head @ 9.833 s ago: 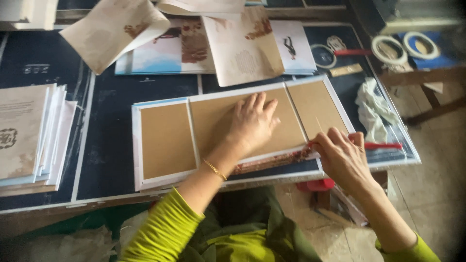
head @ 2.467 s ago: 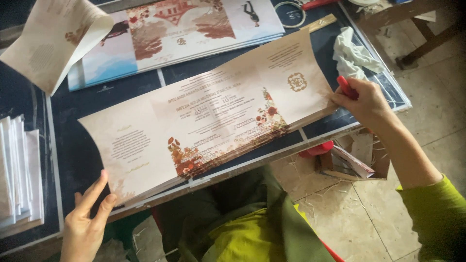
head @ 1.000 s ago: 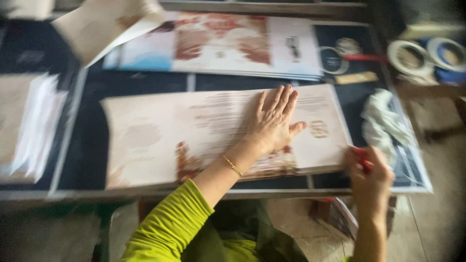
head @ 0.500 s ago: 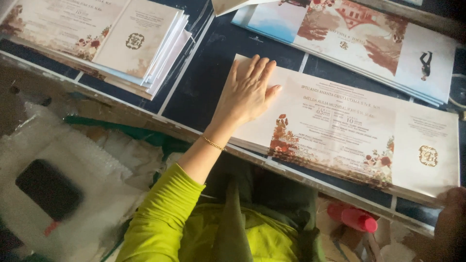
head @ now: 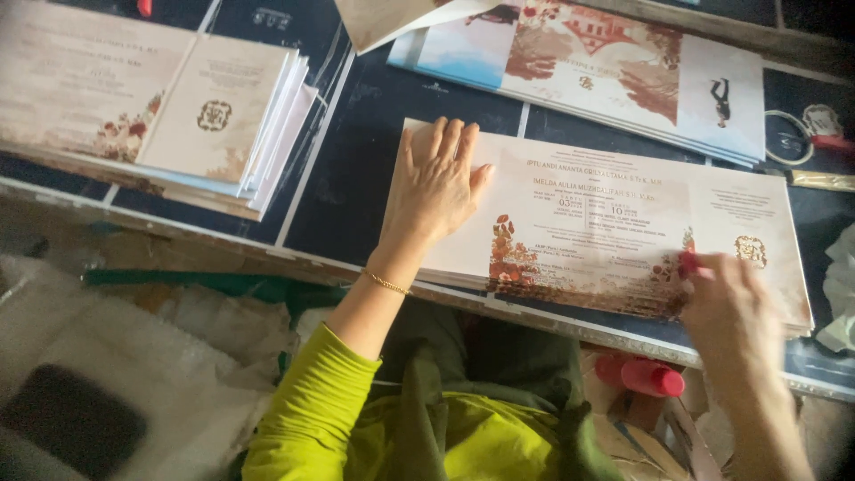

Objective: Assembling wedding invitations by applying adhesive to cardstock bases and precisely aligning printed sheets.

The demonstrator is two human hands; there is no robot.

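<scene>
A long three-panel printed card (head: pixel 597 223) with red floral corners lies face up on the dark table (head: pixel 356 160), on top of a thin stack of similar sheets. My left hand (head: pixel 436 183) presses flat on its left panel with the fingers spread. My right hand (head: pixel 735 312), blurred, rests at the card's lower right and pinches a small red tool (head: pixel 688 262) against the printed surface near the fold of the right panel.
A stack of folded cards (head: pixel 214 116) sits at the left. Colourful printed sheets (head: pixel 623 71) lie at the back. A tape ring (head: pixel 788 134) and a white cloth (head: pixel 842 294) are at the right. A red bottle (head: pixel 646 376) stands below the table edge.
The card was turned from its brown back to its printed face and laid down. My left hand slid to the left panel; my right hand brought the red tool onto the card.
</scene>
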